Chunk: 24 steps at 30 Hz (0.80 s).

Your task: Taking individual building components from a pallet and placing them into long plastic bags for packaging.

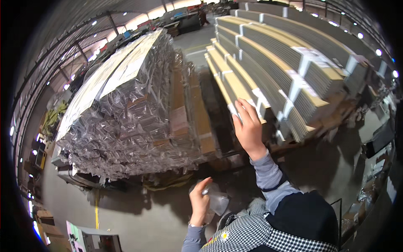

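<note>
My left hand is low in front of my body, its fingers closed on a crumpled piece of clear plastic film that hangs to its right. My right hand reaches forward with fingers stretched and a little apart, and holds nothing. It is nearest to the front end of a bundle of long yellow-topped panels bound with white straps. Whether the fingertips touch that bundle I cannot tell.
On the left stands a tall stack of long pieces wrapped in clear plastic, with pale sheets on top. More strapped grey panels fill the right. A yellow line marks the grey floor. Cartons lie at the far right.
</note>
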### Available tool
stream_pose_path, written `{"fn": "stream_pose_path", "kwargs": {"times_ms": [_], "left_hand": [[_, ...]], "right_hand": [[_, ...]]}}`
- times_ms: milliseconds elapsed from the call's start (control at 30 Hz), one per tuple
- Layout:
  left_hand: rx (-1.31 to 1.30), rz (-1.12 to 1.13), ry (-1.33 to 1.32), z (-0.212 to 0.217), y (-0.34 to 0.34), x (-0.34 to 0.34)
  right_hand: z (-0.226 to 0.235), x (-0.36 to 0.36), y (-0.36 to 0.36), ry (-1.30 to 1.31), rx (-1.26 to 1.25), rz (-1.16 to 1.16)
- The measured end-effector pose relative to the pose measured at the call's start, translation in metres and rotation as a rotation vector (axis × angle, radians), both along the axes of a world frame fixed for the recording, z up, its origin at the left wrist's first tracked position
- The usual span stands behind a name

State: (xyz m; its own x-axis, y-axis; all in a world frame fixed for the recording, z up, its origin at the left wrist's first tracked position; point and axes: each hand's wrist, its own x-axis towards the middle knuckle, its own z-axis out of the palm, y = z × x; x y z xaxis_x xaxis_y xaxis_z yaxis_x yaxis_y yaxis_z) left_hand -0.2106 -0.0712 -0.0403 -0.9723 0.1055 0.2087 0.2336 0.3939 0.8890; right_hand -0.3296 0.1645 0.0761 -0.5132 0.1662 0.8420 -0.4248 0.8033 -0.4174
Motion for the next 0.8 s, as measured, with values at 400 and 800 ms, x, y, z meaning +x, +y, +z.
{"fn": "stream_pose_path", "kwargs": {"times_ms": [400, 800], "left_hand": [[0.420, -0.070, 0.417, 0.131, 0.054, 0.066], [0.793, -0.113, 0.456, 0.194, 0.130, 0.096]], "right_hand": [[0.143, 0.100, 0.157, 0.056, 0.167, -0.542], [0.102, 0.312, 0.075, 0.127, -0.041, 0.159]]}}
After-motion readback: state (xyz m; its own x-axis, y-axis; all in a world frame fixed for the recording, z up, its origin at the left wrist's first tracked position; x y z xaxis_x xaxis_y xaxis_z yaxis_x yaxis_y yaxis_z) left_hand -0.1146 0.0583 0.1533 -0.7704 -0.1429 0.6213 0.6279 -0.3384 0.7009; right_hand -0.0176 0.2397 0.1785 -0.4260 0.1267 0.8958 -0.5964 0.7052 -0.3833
